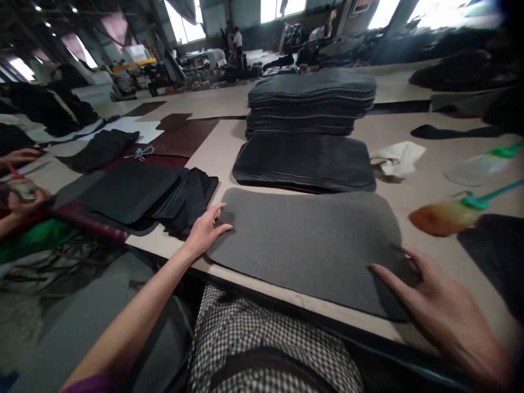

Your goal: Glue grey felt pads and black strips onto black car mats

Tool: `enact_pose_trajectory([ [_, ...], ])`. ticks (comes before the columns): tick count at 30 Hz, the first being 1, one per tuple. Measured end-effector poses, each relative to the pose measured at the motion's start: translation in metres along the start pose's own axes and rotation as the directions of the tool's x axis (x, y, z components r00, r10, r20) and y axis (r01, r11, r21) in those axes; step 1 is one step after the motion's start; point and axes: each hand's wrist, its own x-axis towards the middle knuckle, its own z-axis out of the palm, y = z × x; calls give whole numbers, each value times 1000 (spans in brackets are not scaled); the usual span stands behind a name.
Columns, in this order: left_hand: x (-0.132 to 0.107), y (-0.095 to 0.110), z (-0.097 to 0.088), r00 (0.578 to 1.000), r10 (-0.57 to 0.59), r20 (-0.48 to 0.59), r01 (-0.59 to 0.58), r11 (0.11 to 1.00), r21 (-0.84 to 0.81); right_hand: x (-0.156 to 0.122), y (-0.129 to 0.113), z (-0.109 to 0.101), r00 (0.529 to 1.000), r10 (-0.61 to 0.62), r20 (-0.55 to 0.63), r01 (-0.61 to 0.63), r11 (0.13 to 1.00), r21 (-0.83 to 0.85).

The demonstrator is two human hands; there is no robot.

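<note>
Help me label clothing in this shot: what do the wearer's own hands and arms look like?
The left hand and right hand are ungloved. The left forearm is bare up to a purple sleeve at the picture's bottom edge. No sleeve shows on the right.

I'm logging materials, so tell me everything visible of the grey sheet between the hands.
The grey sheet is broad, with rounded corners and a plain, matte, felt- or foam-like surface. It lies flat near the front edge of the pale tabletop. The left hand and right hand are at its opposite ends.
</note>
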Motion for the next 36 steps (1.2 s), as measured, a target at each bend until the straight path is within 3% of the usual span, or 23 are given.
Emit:
enact_pose_trajectory([
  [3, -4, -8, 4, 998, 68, -15, -67, 997, 28, 1, 0, -1, 995, 50, 89, -52, 999, 13],
  [12, -12, -14, 9, 981, 186, -48, -180, 978, 109, 3, 5, 5, 997, 17, 72, -17, 1000, -2],
  [21, -11, -12, 11, 982, 170, -87, -164, 984, 73, 2, -4, 1, 996, 46, 75, -46, 999, 5],
  [26, -14, -10, 11, 973, 152, -174, -144, 988, 59, 1, -1, 2, 994, 62, 88, -63, 998, 10],
  [36, -13, -14, 15, 986, 138, -90, -130, 987, 89, 0, 1, 4, 997, 44, 69, -46, 999, 28],
])
